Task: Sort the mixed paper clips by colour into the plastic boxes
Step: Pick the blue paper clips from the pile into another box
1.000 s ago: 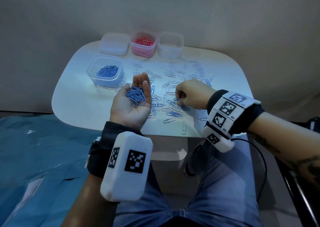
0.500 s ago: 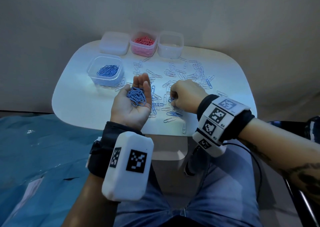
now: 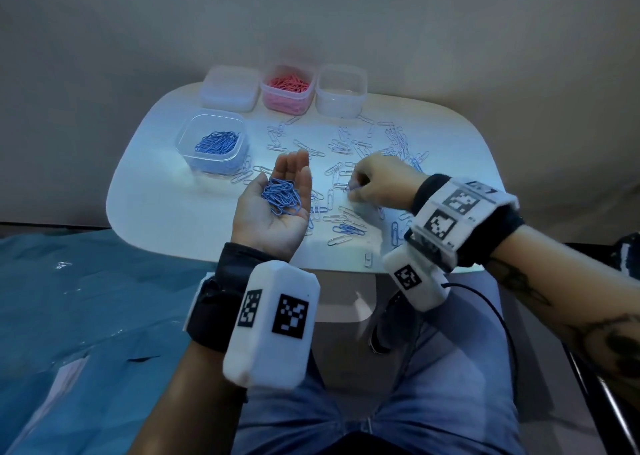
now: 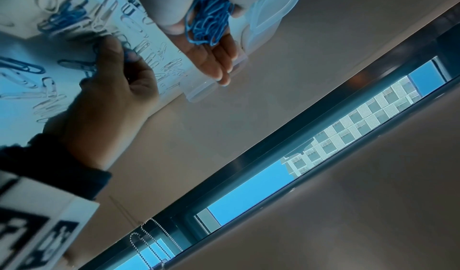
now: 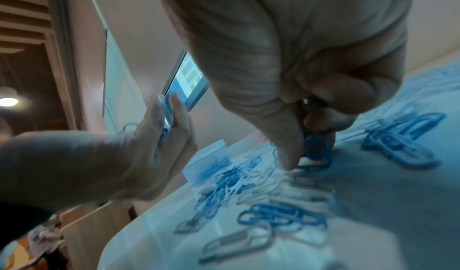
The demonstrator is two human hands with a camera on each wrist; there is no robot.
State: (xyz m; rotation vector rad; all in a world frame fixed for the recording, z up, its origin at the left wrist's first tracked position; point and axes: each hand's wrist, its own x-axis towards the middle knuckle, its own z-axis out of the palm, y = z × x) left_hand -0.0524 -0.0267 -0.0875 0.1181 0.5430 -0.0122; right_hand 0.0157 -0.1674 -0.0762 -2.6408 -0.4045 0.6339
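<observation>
Over the table (image 3: 166, 212), left hand (image 3: 277, 208) lies palm-up, fingers (image 3: 294, 163) straight.

An indoor room, perhaps an office or flat: plain beige walls (image 3: 311, 21), a small white table (image 3: 166, 205), a window (image 4: 248, 197) with a bead blind chain (image 4: 147, 241) facing a multi-storey building (image 4: 361, 121).

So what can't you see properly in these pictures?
- Leftmost back box: head view, cloudy plastic hides any contents.
- Clips pinched in the right hand: right wrist view, blurred, fingers cover them; number unclear.
- Clips under the left hand: head view, palm covers them.
</observation>
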